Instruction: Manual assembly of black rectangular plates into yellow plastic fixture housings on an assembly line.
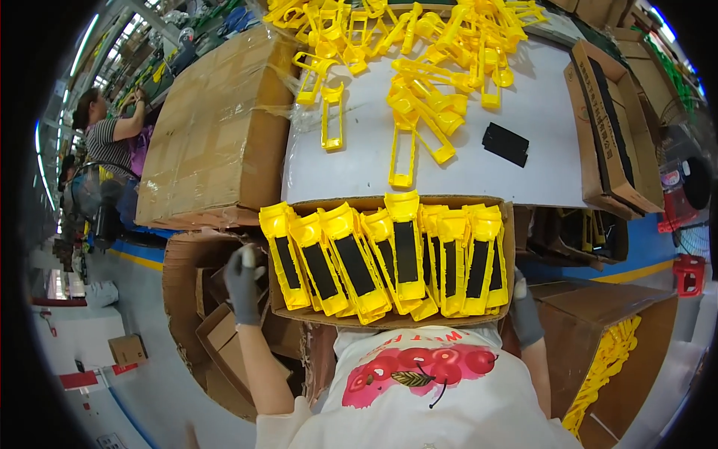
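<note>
A shallow cardboard tray (329, 318) sits at the near edge of the white surface (359, 161), pressed against the person's chest, and it carries a row of yellow plastic holders (351, 262) with black rectangular inserts, packed side by side and leaning slightly to the left. The left hand (244, 284), in a grey glove, clasps the tray's left end wall with the fingers wrapped over the outer side; the right hand (523, 310), also gloved in grey, is pressed to the tray's right end wall, though much of it hides behind the cardboard, so how far that grip closes cannot be told. The tray looks moderately weighty when full, since the holders are many yet thin-walled and hollow; the cardboard is thin and likely to sag in the middle, so the two end walls, low down near the base, seem the sound places to hold, with the palms squeezing inward. The holders themselves look stiff, smooth and somewhat slippery, stand loose in the tray, and could slide or topple if it tilts. On the far part of the surface lies a loose heap of yellow plastic frames (419, 52) without inserts, and a single black insert (505, 144) lies to the right of them. A large taped cardboard box (217, 135) stands to the left, and open cartons (613, 127) to the right.
</note>
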{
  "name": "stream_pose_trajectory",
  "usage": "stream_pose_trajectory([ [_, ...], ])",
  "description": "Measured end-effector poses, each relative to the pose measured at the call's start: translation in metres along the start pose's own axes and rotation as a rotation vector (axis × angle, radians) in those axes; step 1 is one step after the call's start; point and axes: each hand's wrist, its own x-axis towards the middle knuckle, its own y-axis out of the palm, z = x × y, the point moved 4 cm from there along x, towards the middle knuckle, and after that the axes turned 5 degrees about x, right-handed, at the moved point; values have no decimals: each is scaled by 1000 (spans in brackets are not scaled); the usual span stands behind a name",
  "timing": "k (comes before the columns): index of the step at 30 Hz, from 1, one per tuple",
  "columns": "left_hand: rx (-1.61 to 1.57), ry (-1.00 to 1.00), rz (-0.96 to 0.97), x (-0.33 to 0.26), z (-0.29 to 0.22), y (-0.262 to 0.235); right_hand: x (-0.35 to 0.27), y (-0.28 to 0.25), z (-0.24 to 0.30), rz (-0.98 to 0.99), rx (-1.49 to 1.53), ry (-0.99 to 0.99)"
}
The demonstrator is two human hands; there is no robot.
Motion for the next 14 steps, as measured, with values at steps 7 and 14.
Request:
stream_pose_trajectory([
  [7, -718, -383, 444, -36, 28, 46, -4, -16, -35, 2, 88, -111],
  [14, -783, -347, 300, -59, 27, 19, -24, 33, 62, 443, 468, -209],
])
